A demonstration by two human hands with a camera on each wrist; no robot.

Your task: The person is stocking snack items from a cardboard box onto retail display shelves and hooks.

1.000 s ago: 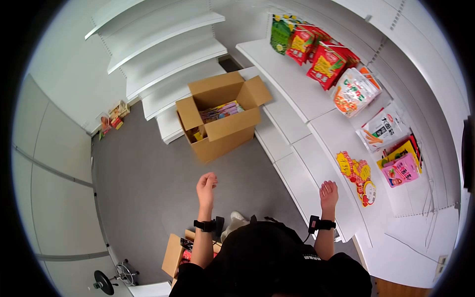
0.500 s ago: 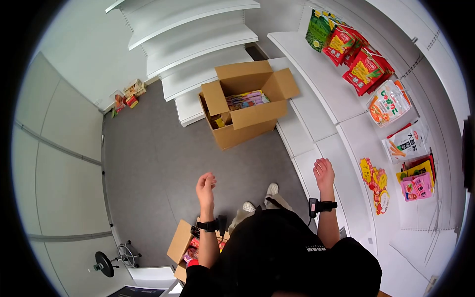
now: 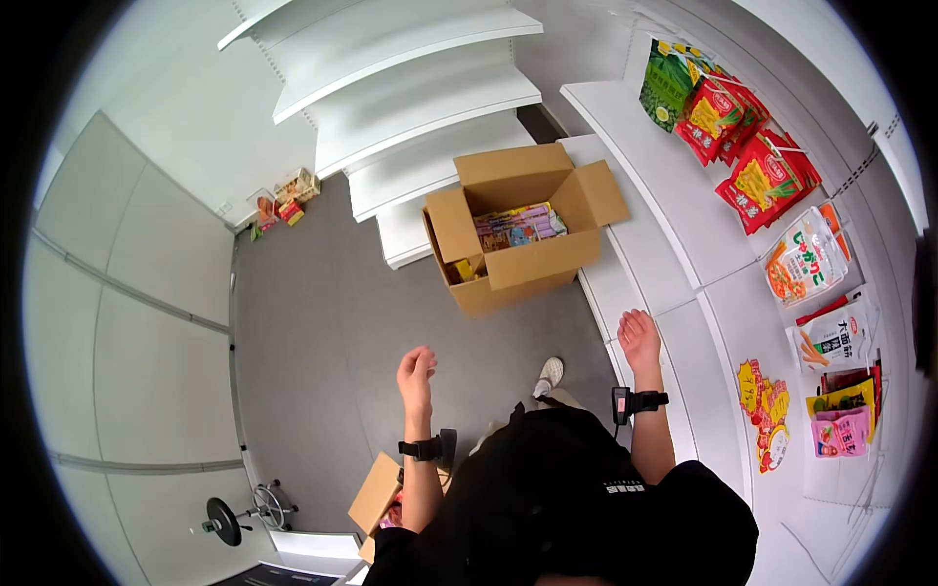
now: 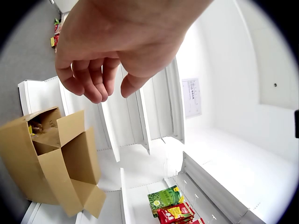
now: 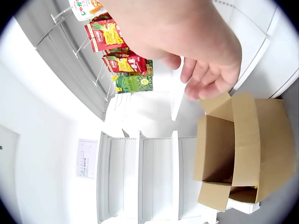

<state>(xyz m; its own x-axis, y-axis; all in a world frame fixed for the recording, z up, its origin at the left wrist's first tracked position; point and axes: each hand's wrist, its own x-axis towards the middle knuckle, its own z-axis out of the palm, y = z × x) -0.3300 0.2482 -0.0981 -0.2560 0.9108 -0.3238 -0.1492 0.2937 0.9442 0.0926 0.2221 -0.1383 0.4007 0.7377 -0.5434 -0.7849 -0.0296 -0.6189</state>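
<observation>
My left hand is held out over the grey floor with nothing in it, its fingers loosely curled. In the left wrist view the fingertips point down, with the thumb apart from them. My right hand is likewise bare, near the low white shelf edge, fingers relaxed. Ahead of both hands stands an open cardboard box, flaps spread. Colourful flat packets lie inside it, and something yellow shows in its near left corner. Neither hand touches the box.
Snack bags, including red ones, hang on hooks along the right wall unit. Yellow-red price signs lie on its shelf. White tiered shelves rise behind the box. A second carton sits at lower left, near a wheeled stool.
The view has swung, so the box and the hanging bags have shifted right in it. The feet have stepped. Both hands stay raised with nothing in them.
</observation>
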